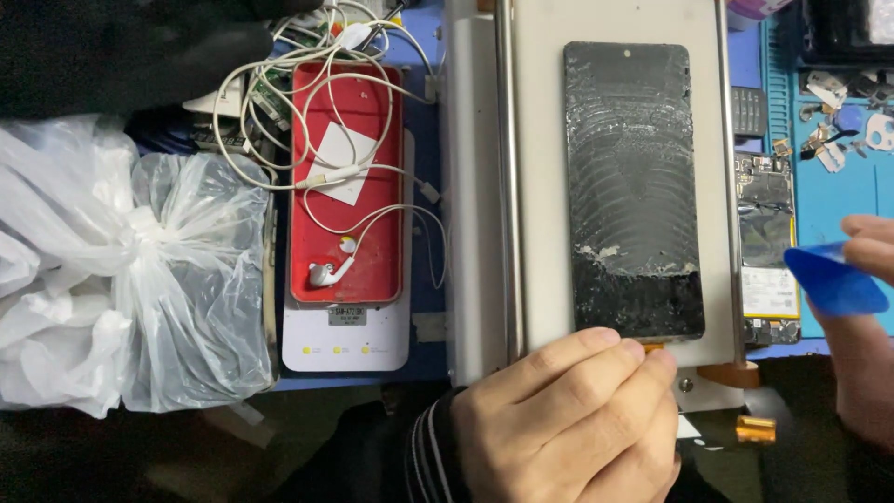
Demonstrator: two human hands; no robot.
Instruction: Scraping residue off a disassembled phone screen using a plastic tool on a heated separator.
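The cracked phone screen (635, 191) lies flat on the white plate (540, 186), long axis running near to far. The left hand (568, 424) pinches its near edge with fingers pressed together. At the right, the right hand (861, 317) pinches a blue pick (832, 279).

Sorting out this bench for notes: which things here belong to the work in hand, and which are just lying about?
In hand:
cracked phone screen
white plate under it
left hand at the screen's near edge
right hand holding blue pick

Lying about:
red tray
white earphones
plastic bag
opened phone body
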